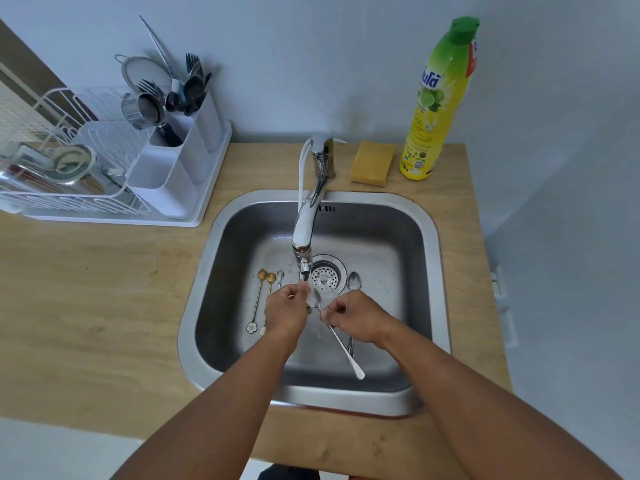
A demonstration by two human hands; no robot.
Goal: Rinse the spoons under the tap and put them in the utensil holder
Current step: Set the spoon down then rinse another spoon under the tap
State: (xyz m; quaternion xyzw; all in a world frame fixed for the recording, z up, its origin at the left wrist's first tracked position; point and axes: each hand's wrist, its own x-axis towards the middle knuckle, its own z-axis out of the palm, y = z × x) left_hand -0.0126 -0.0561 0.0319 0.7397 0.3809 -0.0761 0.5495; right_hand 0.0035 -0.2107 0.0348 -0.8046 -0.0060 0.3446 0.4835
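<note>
Over the steel sink [429, 237], my right hand [353, 320] pinches the handle of a long silver spoon [341, 344], its bowl held just below the tap [306, 233] spout. My left hand [285, 310] has its fingertips on that spoon's bowl. On the sink floor lie two gold spoons with flower ends [258, 299], a silver spoon [280, 277] partly under my left hand, and another silver spoon [354, 282] right of the drain. The white utensil holder [173, 181] stands at the left on the drying rack, with several utensils in its back compartments.
A white dish rack [69, 188] with a lidded container sits on the wooden counter [86, 289] at the left. Behind the sink are a yellow sponge [372, 162] and a tall yellow-green dish soap bottle [438, 102]. The drain strainer [325, 275] is in the sink's middle.
</note>
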